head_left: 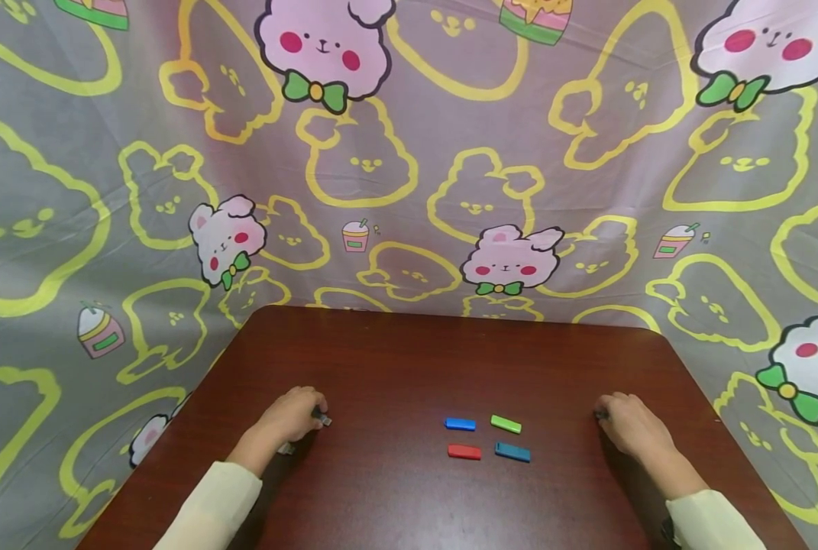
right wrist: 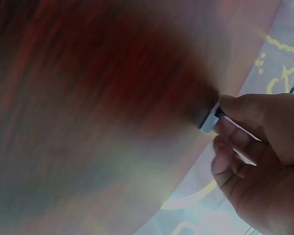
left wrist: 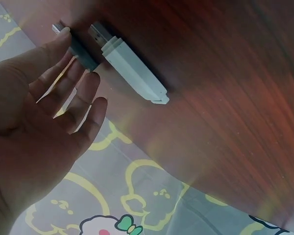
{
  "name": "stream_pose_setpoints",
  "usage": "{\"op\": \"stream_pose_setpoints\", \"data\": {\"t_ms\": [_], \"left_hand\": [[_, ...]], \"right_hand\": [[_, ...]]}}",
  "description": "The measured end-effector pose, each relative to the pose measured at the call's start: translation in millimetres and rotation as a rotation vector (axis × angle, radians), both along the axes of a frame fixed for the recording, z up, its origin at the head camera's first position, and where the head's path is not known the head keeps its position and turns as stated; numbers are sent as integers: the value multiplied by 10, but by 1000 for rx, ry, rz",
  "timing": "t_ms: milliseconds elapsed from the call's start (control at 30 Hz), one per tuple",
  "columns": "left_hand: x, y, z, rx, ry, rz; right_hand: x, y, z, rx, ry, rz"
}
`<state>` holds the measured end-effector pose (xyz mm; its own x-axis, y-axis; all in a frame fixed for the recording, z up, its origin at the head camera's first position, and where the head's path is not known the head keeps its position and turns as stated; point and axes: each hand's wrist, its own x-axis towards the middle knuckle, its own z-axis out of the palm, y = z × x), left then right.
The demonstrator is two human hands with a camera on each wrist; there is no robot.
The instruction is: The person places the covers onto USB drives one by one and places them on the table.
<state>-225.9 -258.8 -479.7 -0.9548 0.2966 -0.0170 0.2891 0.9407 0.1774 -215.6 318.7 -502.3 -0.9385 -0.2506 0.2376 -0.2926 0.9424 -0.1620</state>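
My left hand (head_left: 292,418) is at the left of the table. Between its thumb and fingers it pinches a dark USB stick (left wrist: 83,55) with a metal plug. Beside it lies a white USB stick (left wrist: 134,73), which in the head view is mostly hidden under the hand. Over at the right, my right hand (head_left: 632,426) pinches a small dark USB stick (right wrist: 210,122) by the thumb and fingertips, its silvery end poking out. Most of that stick is covered by the fingers.
Between the hands lie a blue stick (head_left: 460,424), a green stick (head_left: 506,424), a red stick (head_left: 464,452) and a teal stick (head_left: 513,452). They rest on a brown wooden table (head_left: 381,359). A patterned cloth (head_left: 395,176) hangs behind and beside it.
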Motion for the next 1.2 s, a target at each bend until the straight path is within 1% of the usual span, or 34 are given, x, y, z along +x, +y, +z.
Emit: {"op": "stream_pose_setpoints", "data": {"t_ms": [100, 200, 333, 433, 500, 567, 633, 733, 867, 967, 1033, 1133, 1200], "left_hand": [[8, -3, -5, 14, 6, 0], [11, -14, -23, 4, 9, 9], [20, -27, -46, 4, 2, 22], [23, -18, -50, 26, -26, 34], [31, -1, -39, 47, -45, 42], [47, 24, -17, 71, -46, 41], [63, 58, 6, 88, -22, 24], [73, 130, 34, 110, 33, -7], [96, 263, 86, 149, 81, -70], [132, 382, 133, 178, 98, -135], [155, 467, 157, 179, 113, -179], [194, 589, 183, 168, 117, -229], [218, 660, 193, 156, 110, -248]], "right_hand": [[12, -10, -5, -7, 42, 15], [20, -31, 7, -27, 58, 25], [42, -85, 59, -73, -11, -14], [69, -139, 104, -113, -52, -54], [92, -172, 127, -148, -55, -65], [120, -206, 146, -179, -39, -65], [155, -241, 165, -220, -30, -60], [214, -306, 189, -258, -12, -53], [291, -432, 226, -296, -15, -32], [342, -549, 257, -320, -28, -10], [381, -634, 277, -330, -36, 9], [433, -755, 294, -336, -47, 44], [464, -822, 308, -324, -52, 72]]}}
